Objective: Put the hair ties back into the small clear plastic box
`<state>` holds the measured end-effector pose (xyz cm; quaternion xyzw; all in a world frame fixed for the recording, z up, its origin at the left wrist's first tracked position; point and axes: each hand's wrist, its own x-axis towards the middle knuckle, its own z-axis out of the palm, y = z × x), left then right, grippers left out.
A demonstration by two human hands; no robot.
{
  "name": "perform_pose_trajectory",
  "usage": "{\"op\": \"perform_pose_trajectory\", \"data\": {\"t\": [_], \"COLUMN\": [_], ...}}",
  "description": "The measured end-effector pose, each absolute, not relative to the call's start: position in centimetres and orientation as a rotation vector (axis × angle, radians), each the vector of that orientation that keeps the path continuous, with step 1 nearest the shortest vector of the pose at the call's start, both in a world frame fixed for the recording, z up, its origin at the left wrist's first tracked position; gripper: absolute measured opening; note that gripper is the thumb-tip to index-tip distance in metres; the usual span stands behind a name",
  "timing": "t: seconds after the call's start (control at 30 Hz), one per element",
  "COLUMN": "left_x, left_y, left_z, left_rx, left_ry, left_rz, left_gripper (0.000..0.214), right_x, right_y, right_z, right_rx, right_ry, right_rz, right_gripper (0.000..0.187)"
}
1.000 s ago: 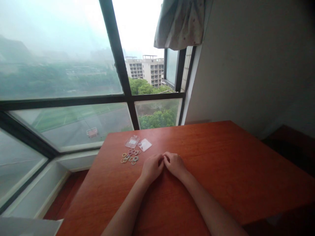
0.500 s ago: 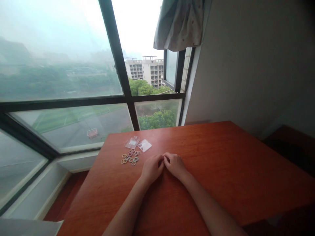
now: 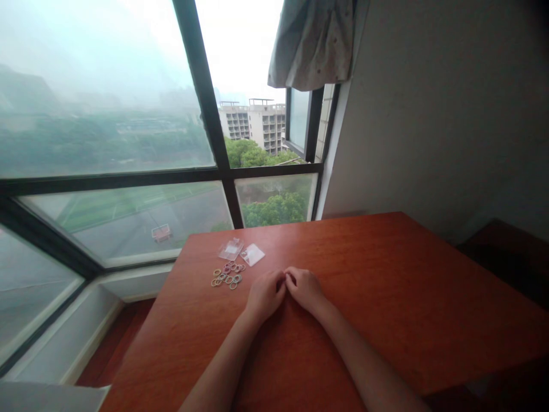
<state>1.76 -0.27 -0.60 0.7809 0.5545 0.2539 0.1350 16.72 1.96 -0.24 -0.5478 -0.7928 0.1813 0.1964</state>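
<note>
My left hand (image 3: 265,294) and my right hand (image 3: 303,289) rest on the reddish-brown table (image 3: 377,269), their fingertips meeting. Both have curled, closed fingers; whatever may be between them is hidden. Just left of my left hand lies a loose cluster of small thin rings (image 3: 228,278) in pale yellow, pink, grey and greenish tones, some overlapping. Behind the rings are a clear plastic case (image 3: 230,249) and, touching or nearly touching it, a flat whitish translucent piece (image 3: 253,255). Neither hand touches the rings or the plastic pieces.
A dark-framed window (image 3: 225,171) runs along the table's far and left sides, with one pane swung outward. A curtain (image 3: 313,46) hangs above it. A plain wall (image 3: 429,114) stands at the right. A white surface (image 3: 51,397) shows at the lower left.
</note>
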Motion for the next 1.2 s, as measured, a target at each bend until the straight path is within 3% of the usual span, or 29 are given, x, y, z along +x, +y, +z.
{"op": "perform_pose_trajectory", "data": {"t": [1.2], "left_x": [1.91], "left_y": [-0.38], "left_z": [-0.06], "left_rx": [2.262], "left_ry": [1.649], "left_rz": [0.701], "left_gripper": [0.012], "right_x": [16.69], "right_y": [2.14], "right_z": [-0.61], "right_rx": [-1.554], "right_ry": [-2.238], "right_rz": [0.489], "right_gripper": [0.023]}}
